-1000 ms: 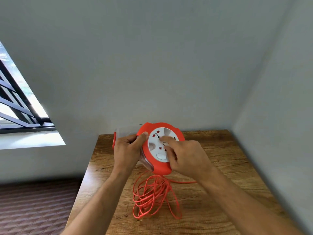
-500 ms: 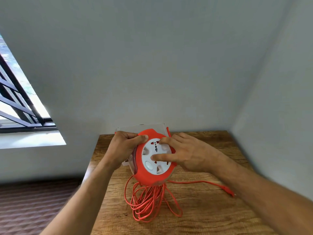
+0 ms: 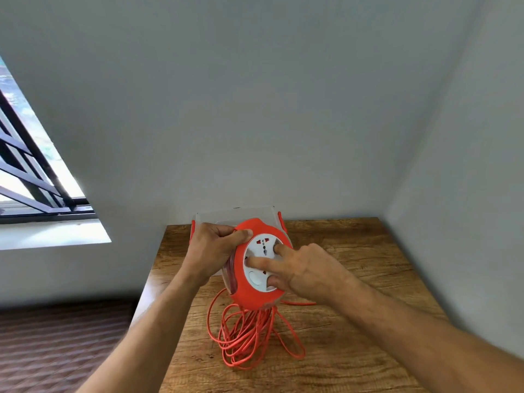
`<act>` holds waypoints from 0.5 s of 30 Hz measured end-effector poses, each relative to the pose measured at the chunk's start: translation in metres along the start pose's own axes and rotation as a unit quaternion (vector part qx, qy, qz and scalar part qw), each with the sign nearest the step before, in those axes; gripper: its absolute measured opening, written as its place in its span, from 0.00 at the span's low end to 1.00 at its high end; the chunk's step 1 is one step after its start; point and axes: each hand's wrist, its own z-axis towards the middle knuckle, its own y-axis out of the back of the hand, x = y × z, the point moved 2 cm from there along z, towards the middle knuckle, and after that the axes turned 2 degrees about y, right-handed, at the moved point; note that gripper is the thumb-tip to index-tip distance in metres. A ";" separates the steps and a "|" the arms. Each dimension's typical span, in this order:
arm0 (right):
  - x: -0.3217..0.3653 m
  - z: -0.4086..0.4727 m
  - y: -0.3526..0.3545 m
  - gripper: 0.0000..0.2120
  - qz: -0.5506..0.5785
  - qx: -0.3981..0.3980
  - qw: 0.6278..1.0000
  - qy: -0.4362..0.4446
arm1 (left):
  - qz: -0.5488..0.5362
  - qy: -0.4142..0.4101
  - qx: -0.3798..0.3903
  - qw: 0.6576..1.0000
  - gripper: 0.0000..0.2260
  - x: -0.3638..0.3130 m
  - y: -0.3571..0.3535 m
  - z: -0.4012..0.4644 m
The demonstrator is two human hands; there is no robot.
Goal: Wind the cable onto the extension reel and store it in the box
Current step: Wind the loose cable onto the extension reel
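An orange extension reel (image 3: 249, 293) with a white socket face is held upright above the wooden table (image 3: 354, 336). My left hand (image 3: 212, 251) grips its upper left rim. My right hand (image 3: 300, 269) presses several fingers onto the white face. Loose orange cable (image 3: 243, 338) hangs from the reel's underside and piles in loops on the table. A clear plastic box (image 3: 235, 215) with orange side clips stands right behind the reel, mostly hidden by it and my left hand.
The table sits in a corner, with grey walls (image 3: 283, 109) behind and to the right. Its left edge drops to a dark floor (image 3: 56, 344). A barred window (image 3: 28, 165) is at the far left. One cable strand runs right under my right wrist.
My right hand's fingers have shifted around the white face, and the face has turned. The cable pile below has drawn in slightly. My left hand keeps its grip on the rim.
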 end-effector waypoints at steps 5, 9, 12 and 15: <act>-0.002 0.004 -0.004 0.28 0.017 -0.031 0.996 -0.078 | 0.016 -0.078 -0.103 0.992 0.17 0.003 -0.011 -0.004; 0.002 0.009 0.000 0.32 0.141 -0.072 0.943 -0.293 | -0.033 -0.088 -0.173 0.980 0.20 0.000 -0.020 -0.010; 0.016 0.020 0.008 0.31 0.397 -0.085 0.767 -0.497 | -0.029 -0.130 -0.211 0.968 0.21 0.001 -0.030 -0.018; 0.030 0.029 0.006 0.18 0.650 -0.118 0.453 -0.599 | 0.021 -0.239 -0.224 0.945 0.14 0.000 -0.034 -0.030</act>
